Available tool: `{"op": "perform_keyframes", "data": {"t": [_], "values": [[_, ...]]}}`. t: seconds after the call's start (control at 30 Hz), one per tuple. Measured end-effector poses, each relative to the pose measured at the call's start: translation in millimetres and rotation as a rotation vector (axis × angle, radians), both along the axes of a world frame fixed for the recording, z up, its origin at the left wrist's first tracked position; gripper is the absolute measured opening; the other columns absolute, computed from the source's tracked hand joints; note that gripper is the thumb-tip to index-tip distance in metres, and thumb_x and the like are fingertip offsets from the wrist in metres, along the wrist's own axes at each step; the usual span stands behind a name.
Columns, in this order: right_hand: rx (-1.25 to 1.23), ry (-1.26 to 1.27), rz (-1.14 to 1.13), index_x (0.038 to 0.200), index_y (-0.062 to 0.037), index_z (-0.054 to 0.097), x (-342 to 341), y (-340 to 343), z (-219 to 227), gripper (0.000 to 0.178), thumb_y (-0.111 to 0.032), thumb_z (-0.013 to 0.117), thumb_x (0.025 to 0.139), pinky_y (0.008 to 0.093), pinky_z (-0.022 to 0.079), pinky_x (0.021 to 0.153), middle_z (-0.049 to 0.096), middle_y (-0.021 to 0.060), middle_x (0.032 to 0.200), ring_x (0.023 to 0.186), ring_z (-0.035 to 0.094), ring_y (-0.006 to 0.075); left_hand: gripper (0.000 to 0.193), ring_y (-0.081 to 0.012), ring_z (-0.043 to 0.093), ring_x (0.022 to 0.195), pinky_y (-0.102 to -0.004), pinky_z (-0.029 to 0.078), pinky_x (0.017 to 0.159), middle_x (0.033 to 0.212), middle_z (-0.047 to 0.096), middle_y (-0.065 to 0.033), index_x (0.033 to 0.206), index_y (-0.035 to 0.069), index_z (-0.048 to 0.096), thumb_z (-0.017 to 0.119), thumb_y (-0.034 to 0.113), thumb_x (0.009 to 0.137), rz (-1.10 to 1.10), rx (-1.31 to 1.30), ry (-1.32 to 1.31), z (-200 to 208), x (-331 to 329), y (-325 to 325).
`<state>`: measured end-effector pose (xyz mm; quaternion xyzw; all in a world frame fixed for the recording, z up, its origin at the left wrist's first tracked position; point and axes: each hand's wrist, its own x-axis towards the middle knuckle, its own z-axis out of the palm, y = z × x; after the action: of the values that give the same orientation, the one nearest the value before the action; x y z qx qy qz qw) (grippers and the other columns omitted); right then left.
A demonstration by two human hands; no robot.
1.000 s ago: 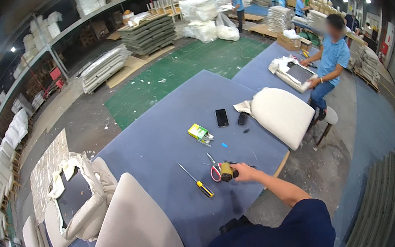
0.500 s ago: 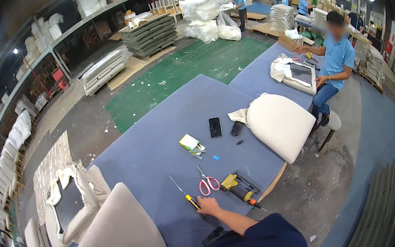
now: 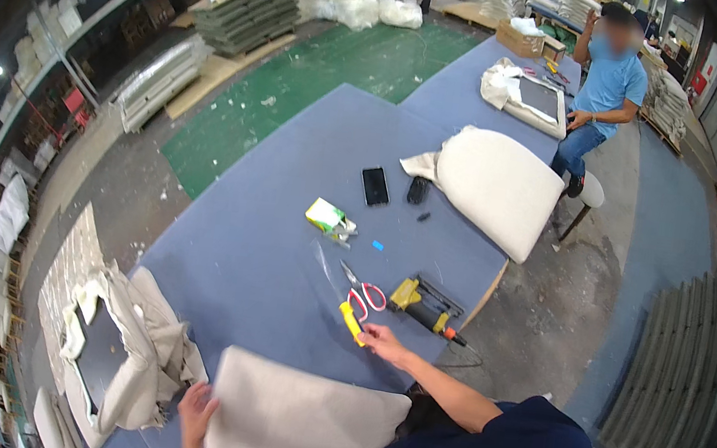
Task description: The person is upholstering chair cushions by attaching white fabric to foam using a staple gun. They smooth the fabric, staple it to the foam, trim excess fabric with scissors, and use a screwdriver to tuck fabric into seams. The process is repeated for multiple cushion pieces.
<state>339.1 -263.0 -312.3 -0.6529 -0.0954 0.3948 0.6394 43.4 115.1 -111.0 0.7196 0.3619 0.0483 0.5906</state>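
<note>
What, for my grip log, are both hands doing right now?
Left hand: on the edge of the beige upholstered cushion; grip unclear.
Right hand: closed, holding the yellow-handled screwdriver.

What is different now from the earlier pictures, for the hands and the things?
The right hand let go of the yellow-and-black tool, which now lies on the table, and took hold of the yellow-handled screwdriver. The left hand came into view at the left edge of the near cushion, which turned and shifted rightward. The phone, small box and far cushion stayed in place.
</note>
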Motion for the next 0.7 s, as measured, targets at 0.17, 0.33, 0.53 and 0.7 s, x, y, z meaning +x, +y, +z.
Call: {"op": "perform_keyframes", "data": {"t": [0.17,0.33,0.53,0.7], "values": [[0.186,0.106,-0.083,0.141,-0.0129,0.041,-20.0,-29.2,58.1,0.051,-0.014,0.068,0.098,0.0298,0.053,0.070,0.072,0.0095,0.110,0.083,0.065,0.0107,0.088,-0.0482,0.012,0.154,-0.0677,0.004,0.120,0.167,0.021,-0.0252,0.158,0.011,0.037,0.075,0.047,0.088,-0.267,0.864,0.324,-162.7,13.1,-108.3],[0.074,0.193,-0.219,0.133,-0.0073,0.049,-16.8,-32.2,26.4,0.041,-0.013,0.070,0.097,0.0288,0.054,0.060,0.068,0.0098,0.104,0.074,0.066,0.0145,0.079,-0.0441,0.012,0.155,-0.0651,0.006,0.123,0.168,0.020,-0.0190,0.162,0.015,0.030,0.061,0.046,0.096,-0.273,1.018,0.329,-171.5,27.6,-142.4],[0.105,-0.021,-0.087,0.128,0.0001,0.049,-3.7,77.0,34.9,0.038,-0.015,0.068,0.099,0.0340,0.058,0.065,0.065,0.0163,0.107,0.073,0.068,0.0208,0.081,-0.0394,0.009,0.157,-0.0632,0.005,0.125,0.170,0.017,-0.0149,0.162,0.017,0.029,0.060,0.046,0.093,-0.300,0.926,0.333,-158.2,20.0,-137.1],[0.187,0.078,-0.162,0.116,0.0029,0.051,22.1,180.6,1.1,0.032,-0.026,0.056,0.106,0.0345,0.059,0.063,0.068,0.0167,0.095,0.069,0.069,0.0233,0.083,-0.0381,0.009,0.158,-0.0630,0.006,0.125,0.171,0.016,-0.0122,0.162,0.022,0.029,0.061,0.047,0.090,-0.294,0.890,0.313,-178.7,21.2,-126.3]]}}
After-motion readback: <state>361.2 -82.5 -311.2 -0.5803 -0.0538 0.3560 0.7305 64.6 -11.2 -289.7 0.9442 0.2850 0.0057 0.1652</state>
